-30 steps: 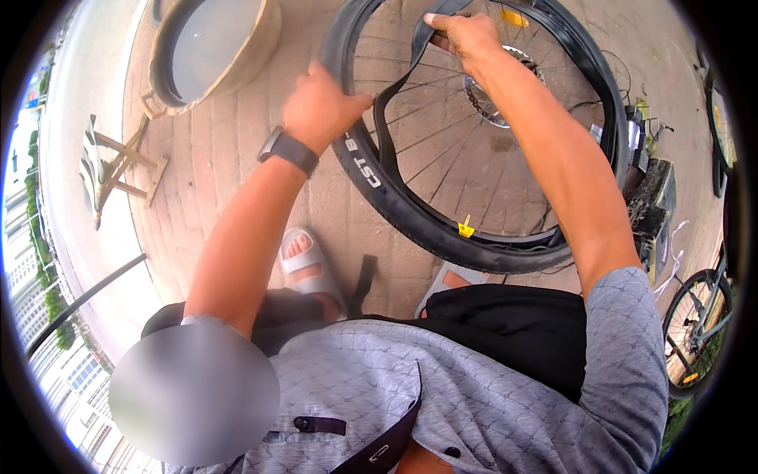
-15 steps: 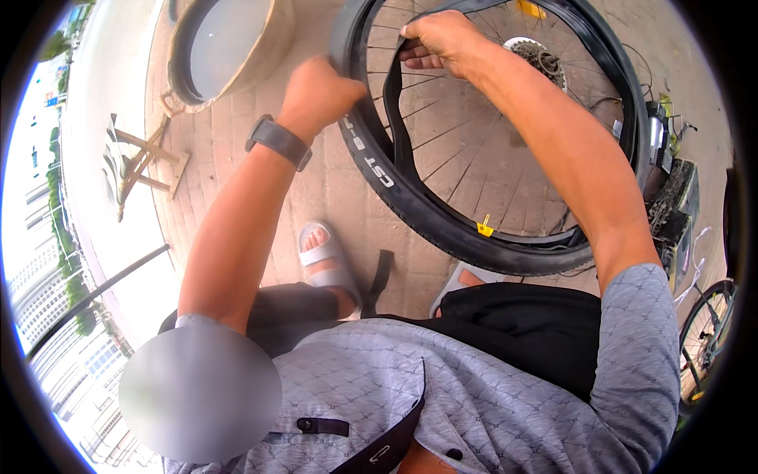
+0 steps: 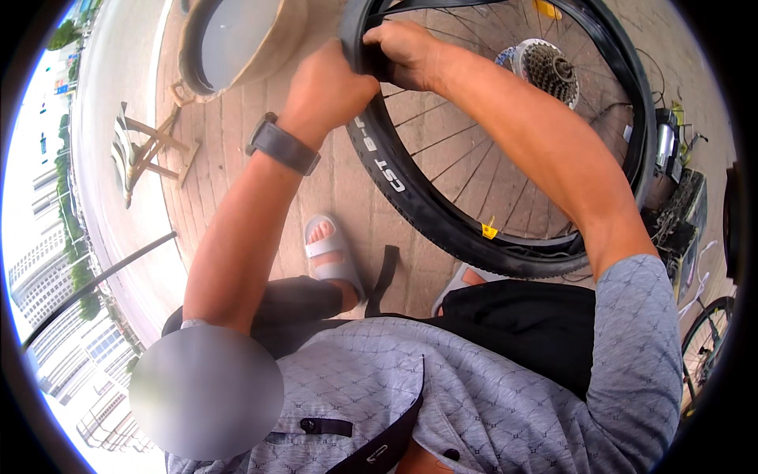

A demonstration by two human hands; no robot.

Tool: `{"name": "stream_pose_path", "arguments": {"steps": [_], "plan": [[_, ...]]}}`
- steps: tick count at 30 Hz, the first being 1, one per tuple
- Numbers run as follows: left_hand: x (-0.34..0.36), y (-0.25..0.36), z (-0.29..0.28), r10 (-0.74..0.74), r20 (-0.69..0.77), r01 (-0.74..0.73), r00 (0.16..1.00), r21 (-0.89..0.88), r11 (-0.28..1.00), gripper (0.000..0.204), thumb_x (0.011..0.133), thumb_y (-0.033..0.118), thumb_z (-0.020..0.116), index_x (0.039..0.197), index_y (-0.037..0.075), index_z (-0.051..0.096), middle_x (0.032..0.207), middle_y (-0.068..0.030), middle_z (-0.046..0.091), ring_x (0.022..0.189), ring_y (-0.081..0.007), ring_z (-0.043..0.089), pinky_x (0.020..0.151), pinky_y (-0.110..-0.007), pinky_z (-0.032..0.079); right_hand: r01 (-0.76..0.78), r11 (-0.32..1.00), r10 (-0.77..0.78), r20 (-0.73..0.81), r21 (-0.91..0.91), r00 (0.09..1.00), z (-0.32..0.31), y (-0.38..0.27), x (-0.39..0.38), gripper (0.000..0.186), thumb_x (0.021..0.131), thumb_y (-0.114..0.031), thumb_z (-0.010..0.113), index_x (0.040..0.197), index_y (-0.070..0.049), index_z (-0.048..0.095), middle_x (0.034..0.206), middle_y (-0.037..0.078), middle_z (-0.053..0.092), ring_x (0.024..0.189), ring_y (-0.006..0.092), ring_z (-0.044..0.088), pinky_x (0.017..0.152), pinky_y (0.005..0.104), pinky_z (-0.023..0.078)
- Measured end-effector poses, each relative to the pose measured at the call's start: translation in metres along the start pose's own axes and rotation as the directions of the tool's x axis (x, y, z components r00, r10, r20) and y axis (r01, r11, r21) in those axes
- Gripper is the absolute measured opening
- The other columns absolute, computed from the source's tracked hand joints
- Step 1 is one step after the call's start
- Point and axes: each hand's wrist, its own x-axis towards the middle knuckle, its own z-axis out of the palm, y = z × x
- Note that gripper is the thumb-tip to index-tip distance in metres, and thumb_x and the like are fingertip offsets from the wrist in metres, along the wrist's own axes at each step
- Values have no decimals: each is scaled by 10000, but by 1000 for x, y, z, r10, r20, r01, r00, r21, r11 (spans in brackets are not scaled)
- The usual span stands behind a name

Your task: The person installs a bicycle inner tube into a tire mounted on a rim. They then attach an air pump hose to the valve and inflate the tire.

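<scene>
A bicycle wheel with a black tire [image 3: 430, 227] stands tilted in front of me, its silver cassette [image 3: 553, 73] facing up. My left hand [image 3: 328, 88] is closed round the tire's left side, thumb over its edge. Just inside that edge, my right hand [image 3: 404, 54] pinches the black inner tube [image 3: 442, 5] against the tire; its fingertips are partly hidden. The tube's upper stretch hangs loose inside the wheel, and its lower left part lies within the tire. A small yellow piece [image 3: 489, 230] sits at the lower rim.
A round tub [image 3: 276, 55] of greyish water stands at the upper left, above a folding stool [image 3: 154, 154]. Right of the wheel are a silver cylinder [image 3: 666, 141] and a dark, dirty box [image 3: 685, 209]. Another bicycle [image 3: 705, 340] is at the far right.
My right hand has moved left to the tire's edge, bringing the inner tube's loose left stretch into the tire. My left hand still grips the tire, slightly shifted.
</scene>
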Motion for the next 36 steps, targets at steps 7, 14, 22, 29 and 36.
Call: {"name": "stream_pose_path", "arguments": {"steps": [7,14,22,29,36], "plan": [[3,1,8,-18,-19,20,1000,108,994,509,764,214,735,1160,-83,614,991,-294,721,995,-434,708,871,-461,551,-277,953,294,137,-125,946,-7,8,-56,384,1023,-328,507,1222,-23,625,1085,136,672,1010,281,675,982,489,533],[-9,7,7,-19,-33,23,999,140,990,671,752,200,718,1324,-108,551,1065,-321,703,1032,-442,697,905,-463,546,-181,983,182,44,-33,982,-40,-10,-44,475,1059,-397,531,1261,32,538,1111,202,669,1009,292,693,928,436,593],[-21,8,13,-2,-114,14,993,105,994,738,742,188,693,1387,-116,505,1084,-330,689,1031,-453,685,909,-457,539,163,983,-183,-336,-86,924,-66,-52,-4,219,998,-227,692,1028,-14,647,932,110,703,814,187,712,712,305,632],[-31,8,15,32,-157,-21,987,71,997,670,764,142,691,1358,-94,491,1192,-299,656,1043,-457,666,884,-494,556,337,848,-489,-357,-409,796,-40,-62,3,217,925,-178,742,857,11,662,811,116,719,645,169,692,546,299,547],[-37,8,16,49,-180,-38,982,61,997,759,768,188,713,1409,-143,475,1187,-355,659,1095,-453,666,957,-456,525,-4,219,-767,-175,-976,617,-49,-66,22,360,854,-329,664,912,22,719,888,194,750,848,382,725,769,465,573]]}}
